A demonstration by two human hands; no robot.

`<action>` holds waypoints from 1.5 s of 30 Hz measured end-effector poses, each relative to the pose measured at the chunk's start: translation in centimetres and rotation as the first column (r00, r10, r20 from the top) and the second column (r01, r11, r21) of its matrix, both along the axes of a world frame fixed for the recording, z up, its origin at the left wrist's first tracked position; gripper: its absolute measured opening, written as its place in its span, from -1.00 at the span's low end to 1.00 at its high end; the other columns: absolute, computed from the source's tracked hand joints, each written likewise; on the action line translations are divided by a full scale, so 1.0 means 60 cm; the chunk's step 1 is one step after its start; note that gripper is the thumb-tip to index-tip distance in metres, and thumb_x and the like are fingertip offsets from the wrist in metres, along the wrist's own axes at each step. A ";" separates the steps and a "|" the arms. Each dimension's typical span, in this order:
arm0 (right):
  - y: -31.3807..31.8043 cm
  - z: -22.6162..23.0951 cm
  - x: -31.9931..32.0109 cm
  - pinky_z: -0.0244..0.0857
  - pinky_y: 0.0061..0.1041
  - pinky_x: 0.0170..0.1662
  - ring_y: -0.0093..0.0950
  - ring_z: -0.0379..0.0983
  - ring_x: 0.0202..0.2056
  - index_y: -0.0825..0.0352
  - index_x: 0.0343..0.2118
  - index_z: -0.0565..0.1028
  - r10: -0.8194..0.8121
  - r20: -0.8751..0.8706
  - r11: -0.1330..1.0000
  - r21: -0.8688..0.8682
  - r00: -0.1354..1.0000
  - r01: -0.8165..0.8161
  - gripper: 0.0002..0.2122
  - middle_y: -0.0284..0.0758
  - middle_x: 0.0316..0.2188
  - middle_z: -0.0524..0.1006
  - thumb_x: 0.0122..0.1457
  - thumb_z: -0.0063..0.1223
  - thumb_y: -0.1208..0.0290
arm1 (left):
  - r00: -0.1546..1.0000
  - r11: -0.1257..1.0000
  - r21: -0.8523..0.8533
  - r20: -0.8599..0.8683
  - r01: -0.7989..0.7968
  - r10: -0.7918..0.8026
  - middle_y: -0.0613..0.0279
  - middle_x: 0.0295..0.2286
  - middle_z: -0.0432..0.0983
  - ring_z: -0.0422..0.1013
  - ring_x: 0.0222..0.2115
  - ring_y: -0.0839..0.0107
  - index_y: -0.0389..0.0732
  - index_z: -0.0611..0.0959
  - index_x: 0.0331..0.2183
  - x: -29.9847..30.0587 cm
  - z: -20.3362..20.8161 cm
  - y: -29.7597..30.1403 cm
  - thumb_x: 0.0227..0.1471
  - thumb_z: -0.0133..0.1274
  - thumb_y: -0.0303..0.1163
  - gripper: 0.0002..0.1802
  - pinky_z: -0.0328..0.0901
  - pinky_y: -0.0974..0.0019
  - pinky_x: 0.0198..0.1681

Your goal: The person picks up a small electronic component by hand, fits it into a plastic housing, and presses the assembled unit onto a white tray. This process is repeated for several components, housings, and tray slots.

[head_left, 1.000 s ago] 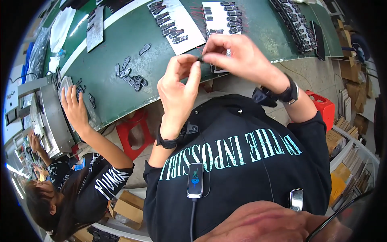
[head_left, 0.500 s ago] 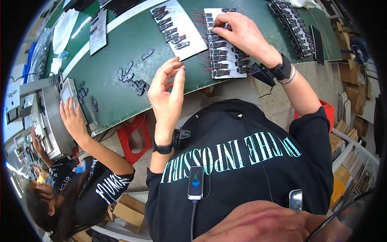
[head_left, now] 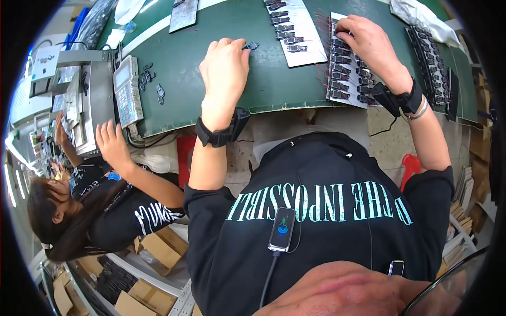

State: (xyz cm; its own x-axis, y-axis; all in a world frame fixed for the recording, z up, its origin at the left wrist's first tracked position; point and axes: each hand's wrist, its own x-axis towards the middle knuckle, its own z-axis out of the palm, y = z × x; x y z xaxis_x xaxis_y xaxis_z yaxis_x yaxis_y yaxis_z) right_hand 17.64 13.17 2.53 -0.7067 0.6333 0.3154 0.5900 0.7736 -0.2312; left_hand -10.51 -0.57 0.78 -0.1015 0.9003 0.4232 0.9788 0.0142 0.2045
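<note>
My left hand is over the green table, back up and fingers curled. Its thumb and index tips come up against a small black part lying there; whatever sits between them is hidden. Farther right, my right hand bends over a white board lined with two rows of small black modules with thin red wires. Its thumb and forefinger come together at the upper left row, and I cannot make out what they pinch. Both wrists wear black straps with small devices.
Another white board with black modules lies between my hands. At the right are a filled rack and a white cloth. Loose black parts lie beside a keypad machine at left, where a co-worker's hand is raised.
The whole view has shifted. My left hand has gone from open fingers to curled, reaching over the loose parts. My right hand stays at the same board. The co-worker's hand has left the machine.
</note>
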 end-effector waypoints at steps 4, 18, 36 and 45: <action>-0.003 0.016 -0.030 0.33 -0.29 -0.21 -0.14 0.44 -0.29 0.36 -0.27 0.49 0.081 -0.061 0.988 -0.127 0.995 -0.088 -0.87 -0.17 -0.37 0.48 0.15 0.11 0.46 | 0.997 0.998 -0.047 -0.045 0.052 -0.054 0.08 -0.33 0.58 0.48 -0.22 0.10 -0.16 0.70 -0.43 -0.011 0.005 0.003 -0.03 0.10 -0.44 -0.90 0.43 0.10 -0.23; -0.088 0.063 -0.022 0.33 -0.25 -0.24 -0.09 0.46 -0.32 0.41 -0.25 0.42 -0.012 -0.015 0.927 -0.376 1.000 0.006 -0.82 -0.09 -0.37 0.48 0.07 0.09 0.61 | 0.977 0.991 0.121 0.198 0.051 -0.075 0.00 -0.50 0.51 0.51 -0.44 0.01 -0.24 0.61 -0.39 0.006 0.068 -0.088 -0.01 0.00 -0.57 -0.88 0.42 0.06 -0.38; 0.017 0.027 -0.086 0.34 -0.18 -0.24 0.00 0.46 -0.31 0.40 -0.27 0.45 0.233 0.008 0.946 -0.232 0.972 -0.225 -0.82 -0.03 -0.38 0.51 0.04 0.07 0.52 | 0.477 0.965 0.174 0.877 -0.196 -0.061 0.23 -0.40 0.62 0.51 -0.44 0.52 -0.33 0.69 -0.23 0.019 0.061 -0.148 0.14 0.14 -0.49 -0.84 0.40 0.42 -0.36; -0.062 0.111 0.038 0.41 -0.55 -0.16 -0.56 0.54 -0.25 0.41 -0.14 0.52 -0.039 -0.389 0.881 -0.448 0.920 -0.152 -0.83 -0.33 -0.27 0.61 0.24 0.06 0.49 | 0.149 0.992 0.125 0.980 0.035 -0.129 0.16 -0.39 0.63 0.56 -0.40 0.49 -0.43 0.65 -0.16 0.123 0.048 -0.088 0.17 0.11 -0.53 -0.79 0.48 0.45 -0.29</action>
State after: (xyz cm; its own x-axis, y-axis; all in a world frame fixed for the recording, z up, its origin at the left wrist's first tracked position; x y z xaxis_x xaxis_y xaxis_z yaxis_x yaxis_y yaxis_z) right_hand 19.90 9.45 9.21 -0.6329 0.7345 0.2448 0.3422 0.5490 -0.7625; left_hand -3.15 -5.86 3.67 -0.4016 0.9125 0.0775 -0.0555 -0.1087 0.9925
